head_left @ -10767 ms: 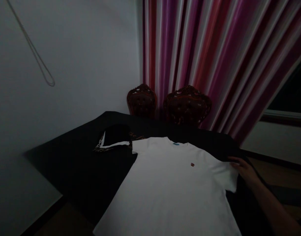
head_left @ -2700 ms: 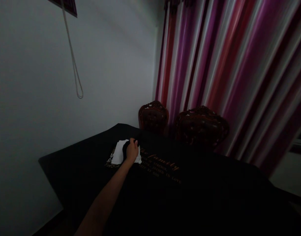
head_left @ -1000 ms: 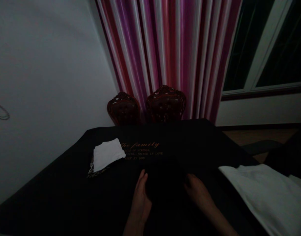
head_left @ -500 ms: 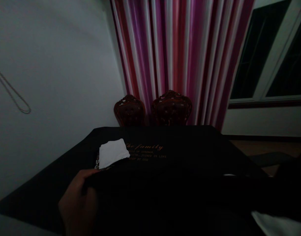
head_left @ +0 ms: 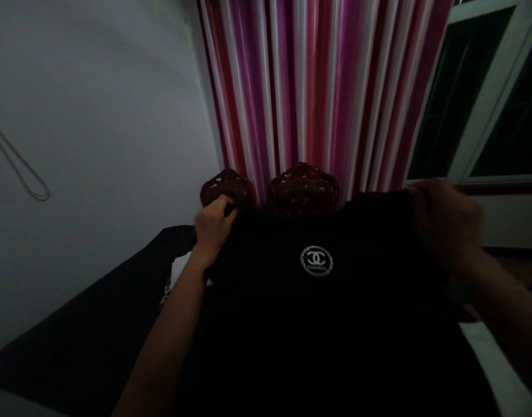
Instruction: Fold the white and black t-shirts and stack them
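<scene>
A black T-shirt with a round white logo badge on its front is stretched out between my hands above the table. My left hand grips its upper left edge, fingers closed on the cloth. At the upper right, my right hand, blurred a little, is closed on the other shoulder. Behind my left forearm, a folded white cloth shows only in part, on something dark with a chain-like edge. The shirt's lower part runs out of view.
The table with its black cover reaches to the left wall. Two carved dark chairs stand at the far side, before a striped curtain. Another white cloth lies at the lower right. A window is at the right.
Both hands have come up and forward, lifting the black T-shirt and spreading it open, so its badge shows. The shirt now covers the lettering on the table cover and part of the white cloth.
</scene>
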`<state>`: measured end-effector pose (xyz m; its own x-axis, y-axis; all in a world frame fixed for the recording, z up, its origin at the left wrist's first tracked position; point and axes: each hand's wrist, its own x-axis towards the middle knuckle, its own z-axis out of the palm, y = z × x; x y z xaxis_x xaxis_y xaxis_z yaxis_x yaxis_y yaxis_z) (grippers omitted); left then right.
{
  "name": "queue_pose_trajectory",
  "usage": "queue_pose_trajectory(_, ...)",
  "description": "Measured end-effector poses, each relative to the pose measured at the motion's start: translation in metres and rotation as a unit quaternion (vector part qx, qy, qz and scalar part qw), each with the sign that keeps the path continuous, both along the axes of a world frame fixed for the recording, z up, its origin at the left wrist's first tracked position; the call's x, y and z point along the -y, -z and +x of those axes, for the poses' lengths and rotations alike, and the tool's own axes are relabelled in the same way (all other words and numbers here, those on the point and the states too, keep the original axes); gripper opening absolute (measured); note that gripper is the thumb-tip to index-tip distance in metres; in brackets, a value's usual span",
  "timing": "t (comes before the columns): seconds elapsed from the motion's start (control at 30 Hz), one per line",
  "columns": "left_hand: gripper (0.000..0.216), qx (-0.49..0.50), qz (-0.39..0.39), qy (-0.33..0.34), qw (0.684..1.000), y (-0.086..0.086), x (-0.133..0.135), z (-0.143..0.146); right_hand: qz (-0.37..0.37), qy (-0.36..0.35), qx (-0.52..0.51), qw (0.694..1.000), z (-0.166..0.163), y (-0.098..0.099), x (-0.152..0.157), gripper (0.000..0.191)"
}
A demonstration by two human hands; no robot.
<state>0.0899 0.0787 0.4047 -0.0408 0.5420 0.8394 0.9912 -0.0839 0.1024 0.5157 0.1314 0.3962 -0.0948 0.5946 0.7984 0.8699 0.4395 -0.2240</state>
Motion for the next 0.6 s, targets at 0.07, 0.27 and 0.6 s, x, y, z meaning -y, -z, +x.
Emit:
queue_pose_trajectory(0.07, 0.026, 0.004, -0.121, -0.008, 0.993, 0.024, -0.036, 0.002, -0.002, 0.042, 0.055, 0.998, -0.006, 0.011, -0.025, 0.053)
queue_pose_trajectory(0.27, 0.025, 0.027, -0.275, -0.036, 0.96, 0.105, -0.022, 0.006, -0.12, -0.002, 0.217, 0.969, -0.001, 0.136, -0.05, 0.041)
queue_pose_trajectory(0.6, 0.035, 0.052, -0.314, -0.08, 0.944, 0.139, 0.048, 0.009, -0.291, -0.024, 0.233, 0.928, 0.073, 0.262, -0.052, 0.042)
